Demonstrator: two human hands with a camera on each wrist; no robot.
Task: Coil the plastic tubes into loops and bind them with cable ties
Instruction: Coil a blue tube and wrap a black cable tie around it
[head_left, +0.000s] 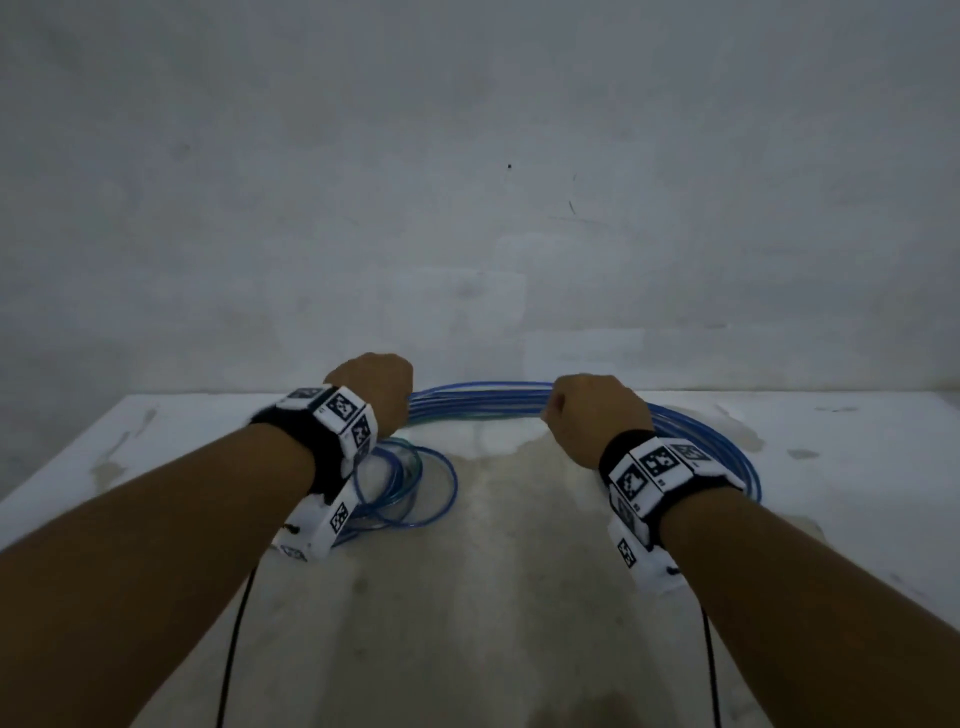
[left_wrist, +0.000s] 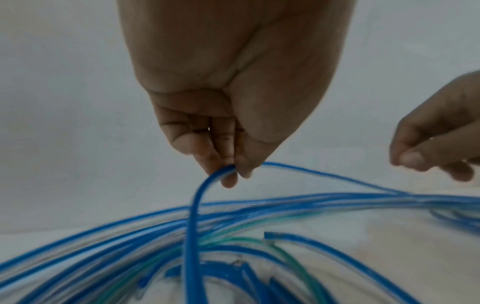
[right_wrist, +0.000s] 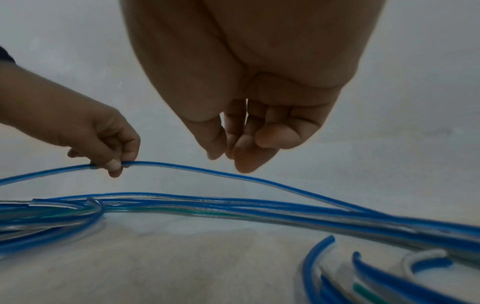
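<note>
Left wrist: left hand (left_wrist: 233, 115) pinches glossy translucent blue tube (left_wrist: 193, 216).

2 hands (head_left: 376, 387), 2 wrist bands (head_left: 332, 415), 1 table (head_left: 519, 597); the tangled tubes (head_left: 483, 397) cannot be counted.

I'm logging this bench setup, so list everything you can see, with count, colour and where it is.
Tubes: many, too tangled to count, mostly blue, a few green, looped on the table between and around the hands.
Lifted tube: one, blue, raised above the pile.
Table: one, pale and stained, against the wall.
Wall: one, grey, behind the table.
Wrist bands: two, black with white marker blocks.
Left hand: pinches the lifted tube.
Right hand: fingers curled, nothing held, above the lifted tube.
</note>
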